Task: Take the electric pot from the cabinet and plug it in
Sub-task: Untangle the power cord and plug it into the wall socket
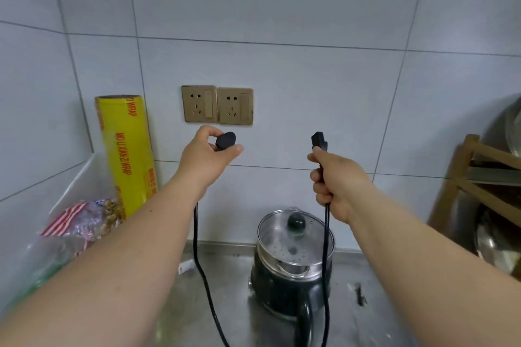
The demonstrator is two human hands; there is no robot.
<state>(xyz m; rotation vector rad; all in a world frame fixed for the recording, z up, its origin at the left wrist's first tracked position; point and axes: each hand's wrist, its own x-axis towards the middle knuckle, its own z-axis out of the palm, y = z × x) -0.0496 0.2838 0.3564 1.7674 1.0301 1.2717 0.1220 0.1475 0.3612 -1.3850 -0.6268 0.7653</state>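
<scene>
Hands (207, 153) (337, 186) grip rubbery black cord (326, 245) ends.

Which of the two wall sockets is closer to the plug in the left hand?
The left socket, next to the yellow wrap roll: the wall plug in the left hand sits just below it.

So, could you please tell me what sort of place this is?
Most likely a home kitchen counter: a tiled wall with twin sockets, an electric pot on the steel worktop, and a cling wrap roll standing in the corner.
</scene>
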